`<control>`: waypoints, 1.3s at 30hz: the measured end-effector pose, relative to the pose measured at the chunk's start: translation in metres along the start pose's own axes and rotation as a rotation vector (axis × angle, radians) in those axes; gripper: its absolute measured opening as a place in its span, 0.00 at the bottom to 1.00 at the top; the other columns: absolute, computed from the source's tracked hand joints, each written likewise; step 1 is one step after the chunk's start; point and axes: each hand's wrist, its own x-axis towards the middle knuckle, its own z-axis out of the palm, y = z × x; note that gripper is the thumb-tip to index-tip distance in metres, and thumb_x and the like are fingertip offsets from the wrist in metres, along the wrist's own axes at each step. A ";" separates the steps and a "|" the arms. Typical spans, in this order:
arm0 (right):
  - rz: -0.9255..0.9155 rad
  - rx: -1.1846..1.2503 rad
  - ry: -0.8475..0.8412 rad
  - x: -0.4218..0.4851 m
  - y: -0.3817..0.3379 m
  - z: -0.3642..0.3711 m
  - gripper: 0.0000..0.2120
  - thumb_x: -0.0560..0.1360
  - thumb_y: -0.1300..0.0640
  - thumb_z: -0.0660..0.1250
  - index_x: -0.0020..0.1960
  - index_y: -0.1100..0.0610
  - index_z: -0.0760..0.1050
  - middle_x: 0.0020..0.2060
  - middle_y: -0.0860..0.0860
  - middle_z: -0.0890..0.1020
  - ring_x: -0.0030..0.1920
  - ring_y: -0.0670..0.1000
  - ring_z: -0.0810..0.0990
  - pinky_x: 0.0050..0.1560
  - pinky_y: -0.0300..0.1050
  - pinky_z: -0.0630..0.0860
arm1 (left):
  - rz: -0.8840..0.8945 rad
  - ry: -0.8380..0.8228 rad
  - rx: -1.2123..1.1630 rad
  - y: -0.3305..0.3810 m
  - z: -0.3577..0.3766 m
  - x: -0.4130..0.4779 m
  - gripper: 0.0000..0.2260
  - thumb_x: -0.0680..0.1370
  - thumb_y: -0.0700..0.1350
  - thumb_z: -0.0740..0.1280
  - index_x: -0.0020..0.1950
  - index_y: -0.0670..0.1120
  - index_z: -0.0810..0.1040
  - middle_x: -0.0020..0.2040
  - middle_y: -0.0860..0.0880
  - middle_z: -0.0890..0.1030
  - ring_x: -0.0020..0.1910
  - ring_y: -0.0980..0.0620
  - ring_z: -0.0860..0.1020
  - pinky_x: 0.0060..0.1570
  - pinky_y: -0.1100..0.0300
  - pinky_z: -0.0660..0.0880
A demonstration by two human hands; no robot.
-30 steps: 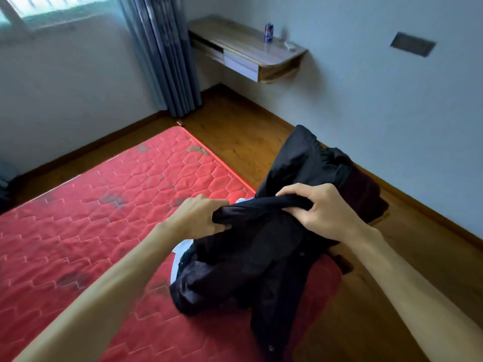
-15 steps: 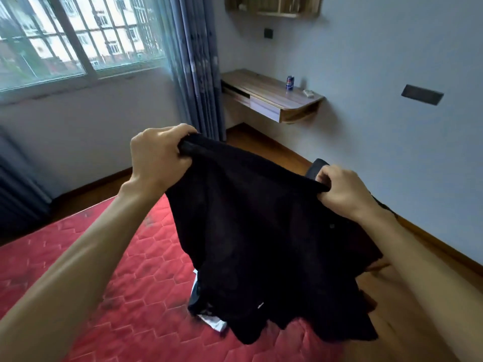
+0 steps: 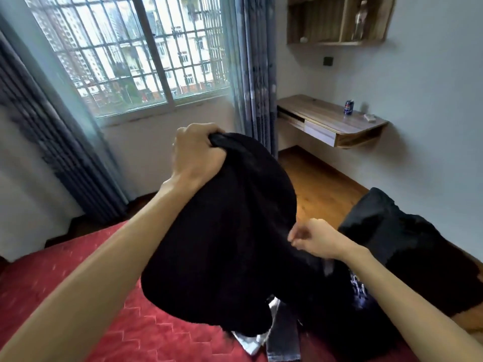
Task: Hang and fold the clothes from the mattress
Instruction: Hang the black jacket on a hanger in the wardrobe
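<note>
The left hand (image 3: 194, 150) is raised a little above the middle of the view, toward 11 o'clock. Its fingers are curled tight round a bunched edge of a black garment (image 3: 230, 231). The garment hangs from that fist in a broad dark drape that falls toward 6 o'clock. Its lower edge is just over the red mattress (image 3: 78, 270), which fills the view from 6 to 9 o'clock.

The right hand (image 3: 316, 240) is lower, at about 4 o'clock from the middle, against the right side of the hanging cloth. Its fingers are loosely curled, with thumb and forefinger close together at the fabric. Whether they pinch it cannot be told.

Below the garment, at 6 o'clock, a white cloth (image 3: 251, 343) and a pair of grey jeans (image 3: 283, 340) lie on the mattress, each partly covered by the black fabric. A dark heap of clothes (image 3: 407, 246) lies at 4 o'clock, at the right edge of the mattress, behind the right forearm.

A wooden floor (image 3: 318, 189) shows at 2 o'clock from the middle, between the mattress and the wall. Farther out at 2 o'clock a wooden table (image 3: 313, 113) is fixed to the wall. A blue can (image 3: 349, 107) stands upright on it, with a small white object (image 3: 369, 116) near the can. A wooden wall shelf (image 3: 337, 20) hangs at 1 o'clock. A barred window (image 3: 130, 56) takes up 11 o'clock, with a grey curtain (image 3: 257, 69) at 12 o'clock and a darker curtain (image 3: 47, 131) at 9 to 10 o'clock.
</note>
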 end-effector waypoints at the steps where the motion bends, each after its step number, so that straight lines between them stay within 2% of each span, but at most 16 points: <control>1: -0.031 0.036 -0.087 0.004 -0.013 0.012 0.07 0.74 0.55 0.72 0.51 0.48 0.80 0.43 0.44 0.84 0.46 0.44 0.83 0.51 0.39 0.79 | -0.016 0.004 -0.002 0.004 0.000 0.000 0.18 0.64 0.39 0.61 0.45 0.53 0.86 0.40 0.55 0.85 0.43 0.52 0.82 0.46 0.56 0.79; 4: -0.107 0.278 -0.236 0.012 -0.057 0.045 0.33 0.66 0.43 0.79 0.67 0.48 0.70 0.57 0.39 0.78 0.56 0.39 0.78 0.56 0.31 0.74 | -0.092 0.007 -0.018 0.016 -0.002 0.001 0.19 0.66 0.36 0.62 0.45 0.55 0.86 0.38 0.60 0.83 0.44 0.59 0.81 0.43 0.70 0.74; 6: -0.168 0.375 -0.154 0.023 -0.083 0.064 0.45 0.62 0.42 0.81 0.73 0.49 0.64 0.62 0.37 0.73 0.63 0.39 0.72 0.60 0.31 0.68 | -0.138 -0.014 -0.049 0.023 -0.002 -0.002 0.18 0.67 0.35 0.62 0.45 0.55 0.85 0.38 0.61 0.82 0.43 0.61 0.80 0.39 0.79 0.68; 10: -0.154 0.448 0.208 0.056 -0.112 0.078 0.28 0.72 0.50 0.75 0.68 0.61 0.74 0.63 0.54 0.80 0.66 0.53 0.77 0.64 0.39 0.71 | -0.162 -0.045 -0.047 0.017 -0.017 -0.008 0.17 0.68 0.36 0.64 0.46 0.55 0.85 0.40 0.58 0.85 0.42 0.62 0.81 0.43 0.68 0.76; 13: -0.169 0.439 0.303 0.064 -0.120 0.067 0.15 0.74 0.57 0.73 0.56 0.65 0.81 0.51 0.57 0.85 0.53 0.53 0.82 0.50 0.37 0.74 | -0.278 -0.102 -0.044 -0.018 -0.037 -0.007 0.16 0.68 0.42 0.69 0.53 0.56 0.82 0.44 0.56 0.85 0.45 0.58 0.83 0.49 0.56 0.81; 15: -0.144 0.578 0.348 0.069 -0.127 0.061 0.07 0.73 0.63 0.71 0.49 0.65 0.82 0.42 0.53 0.85 0.49 0.53 0.83 0.44 0.36 0.72 | -0.368 -0.221 -0.133 -0.044 -0.045 -0.022 0.28 0.66 0.49 0.76 0.65 0.55 0.76 0.56 0.53 0.83 0.54 0.56 0.81 0.57 0.52 0.79; 17: -0.064 0.841 0.344 0.075 -0.135 0.054 0.09 0.74 0.66 0.68 0.54 0.63 0.81 0.43 0.49 0.82 0.51 0.53 0.82 0.45 0.38 0.74 | -0.469 -0.330 -0.159 -0.064 -0.042 -0.052 0.44 0.64 0.58 0.79 0.76 0.55 0.63 0.71 0.50 0.71 0.69 0.53 0.72 0.68 0.52 0.71; 19: 0.071 1.169 0.315 0.082 -0.144 0.045 0.14 0.75 0.65 0.68 0.61 0.62 0.77 0.53 0.53 0.81 0.50 0.51 0.81 0.45 0.41 0.78 | -0.601 -0.403 -0.123 -0.081 -0.032 -0.089 0.54 0.64 0.66 0.76 0.80 0.55 0.48 0.79 0.48 0.56 0.77 0.51 0.57 0.75 0.50 0.60; 22: 0.236 1.468 0.292 0.092 -0.153 0.020 0.14 0.73 0.64 0.71 0.58 0.65 0.76 0.54 0.59 0.82 0.51 0.59 0.83 0.53 0.55 0.81 | -0.902 -0.548 -0.096 -0.107 -0.012 -0.147 0.65 0.58 0.74 0.72 0.79 0.54 0.33 0.80 0.44 0.39 0.79 0.43 0.46 0.75 0.42 0.53; 24: 0.219 1.576 0.263 0.098 -0.158 0.005 0.16 0.72 0.62 0.73 0.58 0.65 0.77 0.53 0.61 0.83 0.50 0.61 0.84 0.51 0.59 0.82 | -1.105 -0.647 -0.184 -0.115 0.001 -0.178 0.67 0.57 0.77 0.69 0.77 0.52 0.29 0.80 0.41 0.40 0.79 0.39 0.47 0.74 0.40 0.53; 27: 0.148 1.721 0.194 0.105 -0.165 -0.011 0.20 0.73 0.57 0.70 0.63 0.64 0.77 0.58 0.61 0.82 0.54 0.62 0.84 0.54 0.58 0.81 | -1.267 -0.715 -0.367 -0.110 0.034 -0.210 0.63 0.62 0.74 0.70 0.79 0.48 0.32 0.79 0.42 0.56 0.76 0.39 0.61 0.71 0.45 0.63; 30: 0.073 1.766 0.166 0.097 -0.172 -0.028 0.18 0.79 0.56 0.63 0.66 0.63 0.77 0.60 0.60 0.82 0.59 0.61 0.81 0.63 0.55 0.77 | -1.243 -0.334 -0.744 -0.114 0.072 -0.218 0.57 0.57 0.63 0.82 0.76 0.45 0.56 0.68 0.45 0.76 0.62 0.48 0.79 0.58 0.50 0.78; 32: 0.020 1.753 0.162 0.092 -0.165 -0.036 0.17 0.78 0.57 0.64 0.63 0.63 0.78 0.57 0.59 0.83 0.57 0.60 0.82 0.60 0.54 0.78 | -1.237 -0.127 -0.893 -0.117 0.084 -0.210 0.41 0.58 0.52 0.85 0.67 0.42 0.74 0.59 0.45 0.83 0.54 0.47 0.83 0.55 0.51 0.80; 35: 0.018 1.642 0.278 0.090 -0.143 -0.048 0.21 0.70 0.58 0.71 0.61 0.65 0.79 0.55 0.59 0.84 0.55 0.61 0.84 0.56 0.54 0.80 | -1.258 -0.059 -0.893 -0.112 0.078 -0.184 0.16 0.68 0.40 0.79 0.54 0.41 0.83 0.46 0.45 0.86 0.46 0.45 0.85 0.45 0.54 0.81; 37: 0.101 1.492 0.436 0.089 -0.124 -0.051 0.21 0.68 0.59 0.73 0.58 0.67 0.79 0.52 0.59 0.84 0.50 0.60 0.84 0.49 0.53 0.81 | -1.233 0.012 -0.817 -0.117 0.069 -0.163 0.07 0.71 0.38 0.75 0.48 0.42 0.83 0.44 0.44 0.86 0.43 0.44 0.85 0.45 0.52 0.82; 39: 0.173 1.262 0.541 0.087 -0.103 -0.046 0.13 0.69 0.60 0.73 0.50 0.66 0.78 0.49 0.62 0.83 0.47 0.60 0.84 0.47 0.54 0.80 | -1.165 0.090 -0.791 -0.121 0.054 -0.138 0.04 0.73 0.36 0.73 0.44 0.44 0.82 0.43 0.43 0.85 0.43 0.43 0.83 0.49 0.46 0.81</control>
